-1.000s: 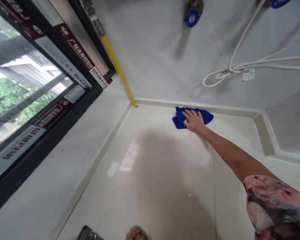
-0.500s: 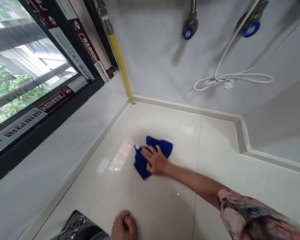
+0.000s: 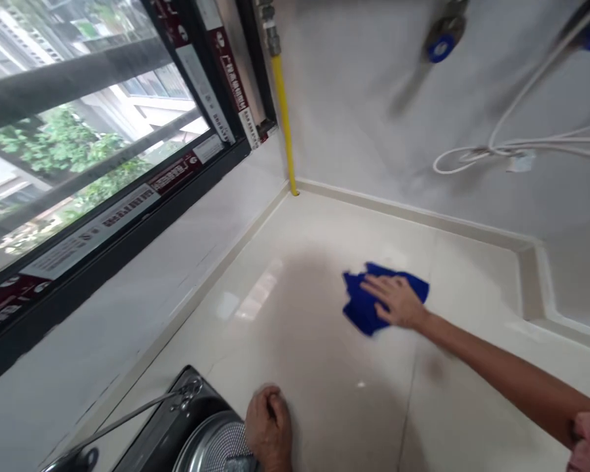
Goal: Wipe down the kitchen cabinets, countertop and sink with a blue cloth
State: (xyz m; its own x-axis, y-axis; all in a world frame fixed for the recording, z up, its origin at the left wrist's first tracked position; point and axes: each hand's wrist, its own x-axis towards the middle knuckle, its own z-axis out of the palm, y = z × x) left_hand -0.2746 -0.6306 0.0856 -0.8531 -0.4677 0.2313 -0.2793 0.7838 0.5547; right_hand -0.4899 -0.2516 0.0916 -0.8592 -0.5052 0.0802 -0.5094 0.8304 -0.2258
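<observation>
My right hand (image 3: 393,303) lies flat on a crumpled blue cloth (image 3: 366,313), pressing it against the glossy cream-tiled floor (image 3: 324,393). Its fingers are stretched out and the thumb stands a little apart; the cloth spreads out beyond both sides of the hand. At the bottom of the view my left hand (image 3: 269,425) is curled into a loose fist, with nothing visible in it. It is close beside a dark bucket (image 3: 174,410) with a round perforated metal basket (image 3: 221,442) and a thin metal handle.
A window with a dark frame (image 3: 142,226) runs along the left. Yellow pipe (image 3: 285,124) goes down into the floor corner. On the wall are a valve with a blue cap (image 3: 441,48) and a looped white cable (image 3: 491,151). A raised skirting (image 3: 417,221) borders the floor.
The cloth and my right hand have moved right across the floor. The view has shifted left, showing more of the bucket and its metal basket. My left hand stays curled.
</observation>
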